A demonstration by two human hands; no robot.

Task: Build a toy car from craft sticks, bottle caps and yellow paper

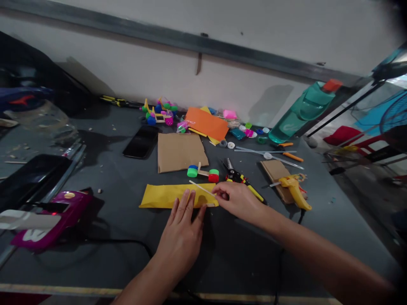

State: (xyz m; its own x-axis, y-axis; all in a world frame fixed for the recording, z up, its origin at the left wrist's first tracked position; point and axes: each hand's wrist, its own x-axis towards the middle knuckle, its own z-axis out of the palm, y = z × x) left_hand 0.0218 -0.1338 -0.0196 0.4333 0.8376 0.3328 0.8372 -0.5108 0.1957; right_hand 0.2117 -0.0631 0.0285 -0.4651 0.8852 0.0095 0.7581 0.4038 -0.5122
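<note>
My left hand lies on a yellow paper strip, fingers stretched out and pressing it to the table. Between the thumb and fingers of my right hand is a thin pale stick, slanting over the strip's right part. A short light piece sits at the strip's lower right edge. Just behind the strip stands a small assembly of sticks with green, blue and red bottle caps. Wire strippers with yellow and black handles lie behind my right hand.
A cardboard sheet and a black phone lie farther back. At right, a yellow glue gun rests on cardboard, near a teal bottle. A purple device with a cable stands at left. Orange paper and colourful caps line the wall.
</note>
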